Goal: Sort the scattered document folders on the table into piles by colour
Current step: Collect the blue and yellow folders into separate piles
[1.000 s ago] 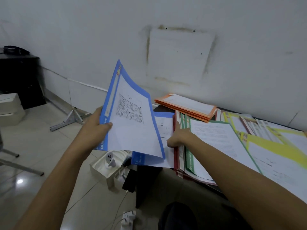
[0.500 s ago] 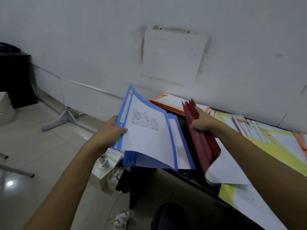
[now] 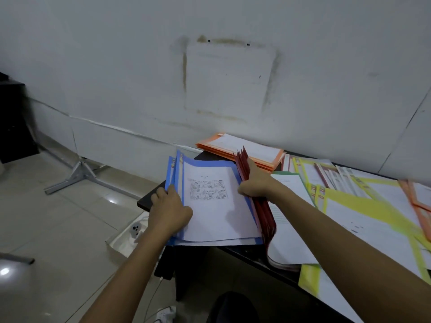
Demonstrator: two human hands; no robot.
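A blue folder [image 3: 217,206] with a printed white sheet lies on top of the blue pile at the dark table's [image 3: 147,202] left end. My left hand [image 3: 169,209] presses on its left edge, fingers over the spine. My right hand [image 3: 255,184] grips a bundle of red folders [image 3: 263,210], stood on edge just right of the blue pile. An orange pile [image 3: 245,150] lies at the back by the wall. A green folder [image 3: 291,180] and several yellow folders [image 3: 363,206] spread to the right.
More orange folders [image 3: 419,201] show at the far right edge. On the floor to the left are a white box [image 3: 127,238] holding a controller, a cable with a power strip [image 3: 165,313] and a metal stand foot [image 3: 79,176]. The white wall stands directly behind the table.
My left hand has lowered the blue folder from the air onto the blue pile. My right hand lifted the red folders off the table and stood them on edge.
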